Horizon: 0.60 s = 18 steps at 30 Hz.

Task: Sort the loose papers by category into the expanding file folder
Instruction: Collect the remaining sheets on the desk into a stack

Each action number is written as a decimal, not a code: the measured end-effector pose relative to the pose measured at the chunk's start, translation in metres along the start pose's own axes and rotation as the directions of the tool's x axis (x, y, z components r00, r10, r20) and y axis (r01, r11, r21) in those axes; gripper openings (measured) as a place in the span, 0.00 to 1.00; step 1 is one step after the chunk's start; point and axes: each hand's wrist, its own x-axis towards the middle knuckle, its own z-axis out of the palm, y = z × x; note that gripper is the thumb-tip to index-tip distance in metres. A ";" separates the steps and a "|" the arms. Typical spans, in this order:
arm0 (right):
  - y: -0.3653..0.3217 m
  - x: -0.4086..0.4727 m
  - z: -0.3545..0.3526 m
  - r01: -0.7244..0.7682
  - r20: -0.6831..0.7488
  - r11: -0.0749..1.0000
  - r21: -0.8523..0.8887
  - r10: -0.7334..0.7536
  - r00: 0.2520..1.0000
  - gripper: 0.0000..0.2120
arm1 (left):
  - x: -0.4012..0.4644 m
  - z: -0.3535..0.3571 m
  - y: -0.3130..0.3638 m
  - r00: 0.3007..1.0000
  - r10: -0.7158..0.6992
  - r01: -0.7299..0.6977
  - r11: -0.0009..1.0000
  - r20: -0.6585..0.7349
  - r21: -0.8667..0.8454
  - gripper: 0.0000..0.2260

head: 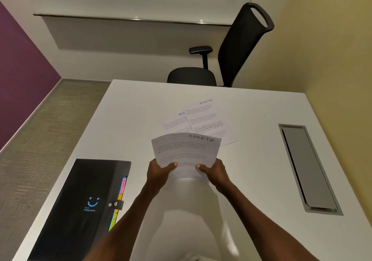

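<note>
Both bare forearms reach forward from the bottom of the view and converge toward the middle. The left hand [160, 171] and the right hand [214, 170] are raised side by side, a small gap between them. Each hand pinches the near edge of the papers [186, 152], thumb on top and pointing inward, the other fingers curled underneath and out of sight. The thumbs nearly face each other. Both wrists are straight, in line with the forearms.
</note>
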 end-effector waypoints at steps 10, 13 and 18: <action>-0.013 0.008 -0.018 0.031 -0.020 0.994 -0.104 -0.033 0.999 0.13 | 0.023 -0.009 0.011 0.992 -0.075 0.063 0.991 0.105 0.117 0.16; -0.011 0.006 -0.020 0.019 -0.015 0.986 -0.168 -0.022 1.000 0.12 | 0.026 -0.013 0.010 0.967 -0.171 0.159 0.984 0.190 0.076 0.14; -0.012 0.006 -0.021 0.028 0.043 0.976 -0.217 -0.019 0.999 0.13 | 0.026 -0.009 0.012 0.928 -0.294 0.334 0.929 0.228 -0.161 0.11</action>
